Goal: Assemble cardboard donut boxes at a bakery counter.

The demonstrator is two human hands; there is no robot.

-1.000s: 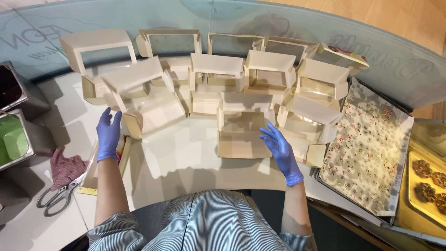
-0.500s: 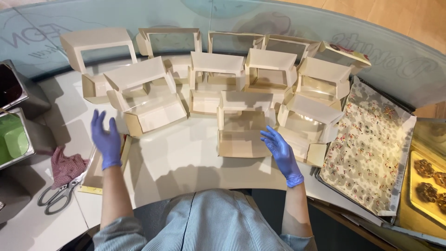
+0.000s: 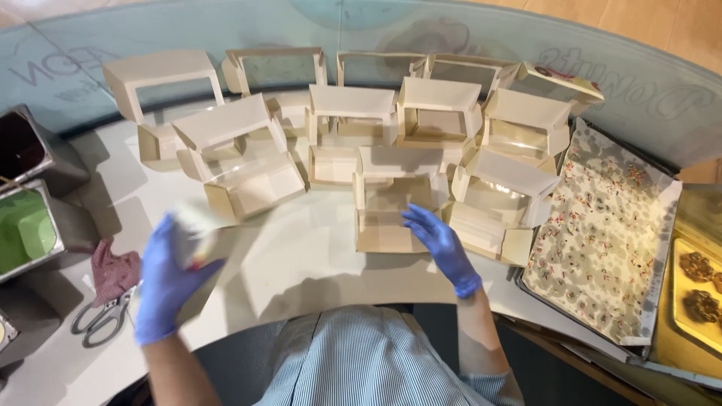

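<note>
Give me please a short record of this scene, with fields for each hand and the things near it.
left hand: blue glove, raised, holds a blurred pale object
right hand: blue glove, rests on the open box in front
other boxes: open, in rows behind
tray: right side, paper liner with crumbs
scissors: left, beside a red cloth
green container: far left

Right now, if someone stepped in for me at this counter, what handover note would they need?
Left hand: gloved, raised, holding a blurred pale item; what it is cannot be told.
Right hand: gloved, fingers spread, resting on the nearest open box, holding nothing.
Boxes: about ten pale cardboard boxes stand open in rows on the white counter; those whose insides show look empty.
Paper-lined tray, speckled with crumbs, lies right; scissors left.
Done: boxes folded and opened. Left: nothing is in them yet.
</note>
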